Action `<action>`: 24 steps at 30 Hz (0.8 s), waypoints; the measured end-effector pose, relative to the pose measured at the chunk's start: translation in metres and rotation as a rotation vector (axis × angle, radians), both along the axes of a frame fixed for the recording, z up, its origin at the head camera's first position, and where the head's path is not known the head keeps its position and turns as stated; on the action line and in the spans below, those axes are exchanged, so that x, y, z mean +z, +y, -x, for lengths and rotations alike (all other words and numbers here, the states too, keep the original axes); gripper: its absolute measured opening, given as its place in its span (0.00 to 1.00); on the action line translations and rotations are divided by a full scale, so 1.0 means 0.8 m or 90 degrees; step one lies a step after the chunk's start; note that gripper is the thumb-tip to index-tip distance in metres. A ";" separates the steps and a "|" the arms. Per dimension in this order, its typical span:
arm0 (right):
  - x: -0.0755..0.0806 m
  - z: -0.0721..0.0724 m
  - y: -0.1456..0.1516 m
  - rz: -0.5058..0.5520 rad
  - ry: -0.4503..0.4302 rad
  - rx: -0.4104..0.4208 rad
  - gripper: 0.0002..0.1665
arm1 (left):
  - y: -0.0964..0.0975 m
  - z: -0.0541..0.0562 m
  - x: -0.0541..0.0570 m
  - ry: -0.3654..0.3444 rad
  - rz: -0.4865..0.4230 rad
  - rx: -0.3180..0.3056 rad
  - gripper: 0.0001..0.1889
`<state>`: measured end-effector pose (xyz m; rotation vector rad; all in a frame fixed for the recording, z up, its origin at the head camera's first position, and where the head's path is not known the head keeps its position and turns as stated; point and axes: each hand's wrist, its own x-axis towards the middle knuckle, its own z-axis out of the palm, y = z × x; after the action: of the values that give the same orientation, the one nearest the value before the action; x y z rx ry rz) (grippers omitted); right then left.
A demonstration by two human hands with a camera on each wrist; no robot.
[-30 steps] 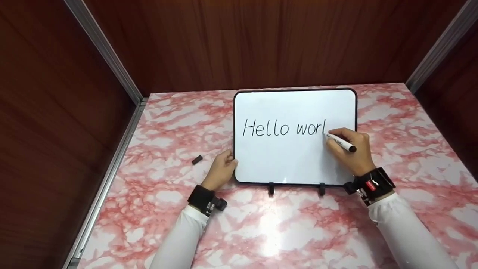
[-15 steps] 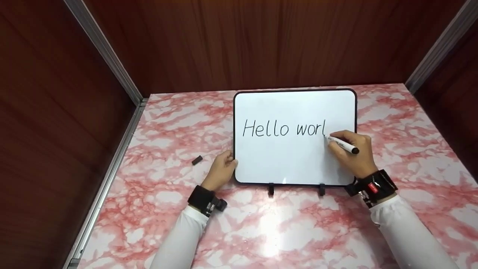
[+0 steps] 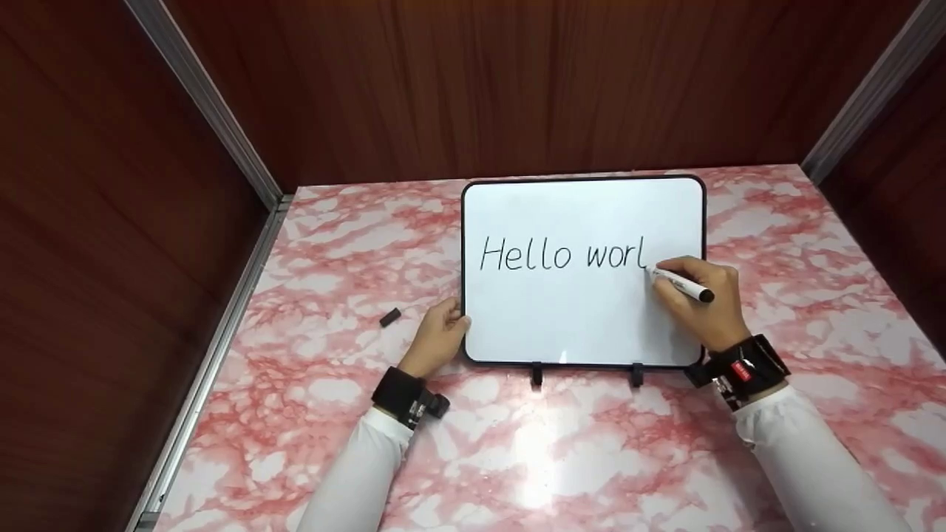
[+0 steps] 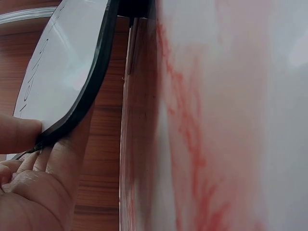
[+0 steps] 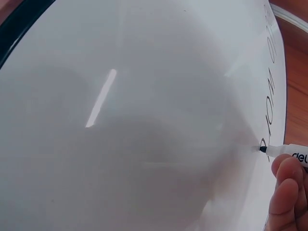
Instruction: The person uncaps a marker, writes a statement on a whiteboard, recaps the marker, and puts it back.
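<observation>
A whiteboard (image 3: 562,318) with a black frame stands propped on the table, bearing the handwritten black words "Hello worl". My left hand (image 3: 437,336) grips its lower left edge; in the left wrist view the thumb (image 4: 19,135) lies on the front and the fingers (image 4: 67,159) reach behind the frame. My right hand (image 3: 706,303) pinches a white marker (image 3: 684,286) with a black end, its tip low beside the "l". In the right wrist view the black marker tip (image 5: 263,149) is right at the writing, next to a small looped stroke.
A small black marker cap (image 3: 390,317) lies on the table left of the left hand. Two black feet (image 3: 537,373) support the board's lower edge. The red-and-white marbled table (image 3: 332,295) is bounded by dark wood panels (image 3: 517,89) at the back and sides.
The right hand and marker have moved slightly right and down, and the "l" now curves at its foot. The left hand and the board have stayed in place.
</observation>
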<state>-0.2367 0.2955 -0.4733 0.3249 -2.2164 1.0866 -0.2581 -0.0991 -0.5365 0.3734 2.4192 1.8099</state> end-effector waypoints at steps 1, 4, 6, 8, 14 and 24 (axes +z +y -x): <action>0.001 0.000 0.000 -0.001 0.000 -0.001 0.08 | 0.000 0.000 0.000 -0.001 0.002 -0.001 0.15; 0.003 0.000 0.000 -0.001 0.001 -0.001 0.08 | -0.001 0.000 0.001 0.002 0.010 -0.005 0.15; 0.004 0.000 0.000 0.005 0.005 0.000 0.08 | -0.001 0.000 0.001 0.000 0.011 -0.007 0.16; 0.007 -0.001 0.000 0.015 0.010 -0.003 0.08 | -0.001 0.000 0.002 -0.002 0.011 -0.007 0.16; 0.013 -0.001 0.004 0.040 0.014 -0.037 0.09 | -0.001 -0.002 0.003 -0.003 0.005 -0.007 0.16; 0.015 0.004 0.011 0.041 0.007 -0.052 0.09 | -0.001 -0.003 0.004 -0.006 0.004 -0.002 0.14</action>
<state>-0.2395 0.3041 -0.4615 0.2099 -2.1615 1.1062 -0.2560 -0.1000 -0.5334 0.3666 2.4152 1.7987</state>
